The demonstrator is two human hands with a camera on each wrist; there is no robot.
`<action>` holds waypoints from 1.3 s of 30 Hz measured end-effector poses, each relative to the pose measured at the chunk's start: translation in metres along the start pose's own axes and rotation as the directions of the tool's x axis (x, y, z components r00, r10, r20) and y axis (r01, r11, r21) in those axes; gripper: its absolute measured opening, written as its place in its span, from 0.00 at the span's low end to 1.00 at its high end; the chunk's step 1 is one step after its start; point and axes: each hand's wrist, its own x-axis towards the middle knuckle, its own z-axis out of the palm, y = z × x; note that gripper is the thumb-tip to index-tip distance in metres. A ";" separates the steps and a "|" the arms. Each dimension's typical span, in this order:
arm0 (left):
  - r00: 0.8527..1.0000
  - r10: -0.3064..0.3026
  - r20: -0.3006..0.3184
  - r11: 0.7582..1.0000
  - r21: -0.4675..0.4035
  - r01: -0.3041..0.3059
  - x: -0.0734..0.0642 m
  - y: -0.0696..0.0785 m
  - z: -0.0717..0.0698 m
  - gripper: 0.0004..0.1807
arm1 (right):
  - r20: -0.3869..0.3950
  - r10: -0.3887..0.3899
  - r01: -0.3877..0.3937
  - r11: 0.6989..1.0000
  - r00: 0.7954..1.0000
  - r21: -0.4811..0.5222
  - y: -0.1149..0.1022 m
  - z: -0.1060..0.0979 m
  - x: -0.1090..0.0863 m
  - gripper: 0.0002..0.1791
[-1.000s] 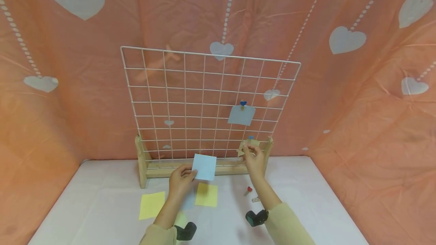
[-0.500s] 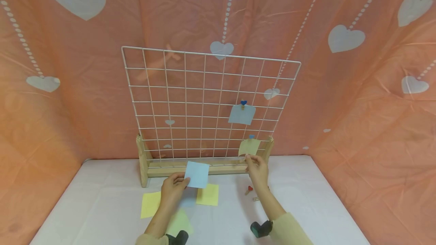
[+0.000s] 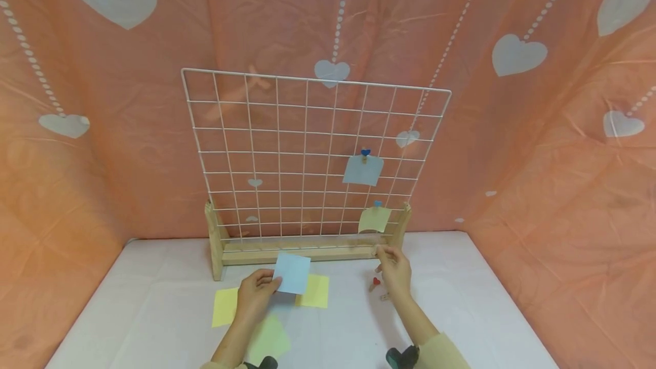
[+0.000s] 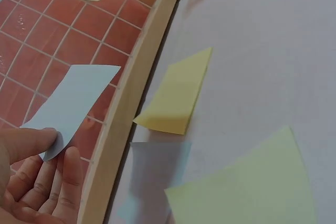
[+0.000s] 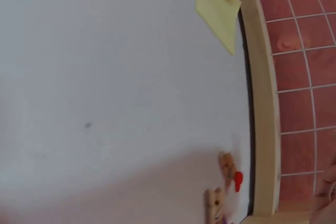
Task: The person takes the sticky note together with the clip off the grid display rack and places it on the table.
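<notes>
My left hand [image 3: 254,299] pinches a light blue sticky note [image 3: 292,273] between thumb and fingers, raised above the table. In the left wrist view the thumb lies across the note's [image 4: 73,103] near end. My right hand [image 3: 396,272] hovers at the right end of the stand, its fingers loosely bent, with nothing clearly seen in them. Just below it on the table lie a red heart clothespin [image 3: 374,283] and another small wooden clothespin [image 3: 385,297]. A pale green note [image 3: 374,220] and a blue note [image 3: 363,171] hang clipped on the white wire grid [image 3: 292,130].
The grid stands in a wooden base [image 3: 297,254] at the table's back. Yellow notes [image 3: 316,292] [image 3: 224,307] and a pale green note [image 3: 269,337] lie on the white table [image 3: 154,300]. A pink curtain [image 3: 143,147] with hearts surrounds it.
My right hand has moved away from the hanging green note, down and slightly right toward the clothespins. My left hand has drawn back down and left with the blue note.
</notes>
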 end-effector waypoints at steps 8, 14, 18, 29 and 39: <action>0.998 -0.040 0.039 0.999 0.023 0.039 -0.004 -0.011 0.001 0.13 | -0.018 0.042 -0.043 0.999 0.999 -0.027 0.016 -0.008 -0.006 0.13; 0.994 -0.064 0.094 0.996 0.062 0.058 -0.009 -0.017 0.001 0.14 | -0.013 0.055 -0.055 0.998 0.998 -0.037 0.027 -0.015 -0.011 0.16; 0.988 -0.076 0.132 0.996 0.052 0.069 -0.011 -0.021 0.003 0.15 | -0.022 0.076 -0.077 0.997 0.997 -0.033 0.033 -0.020 -0.012 0.16; 0.973 -0.116 0.200 0.993 0.043 0.109 -0.016 -0.027 0.008 0.17 | -0.053 0.095 -0.100 0.990 0.994 -0.095 0.046 -0.036 -0.018 0.16; 0.944 -0.092 0.317 0.996 0.040 0.083 -0.024 -0.038 0.013 0.18 | -0.027 0.134 -0.136 0.985 0.991 -0.105 0.058 -0.049 -0.023 0.18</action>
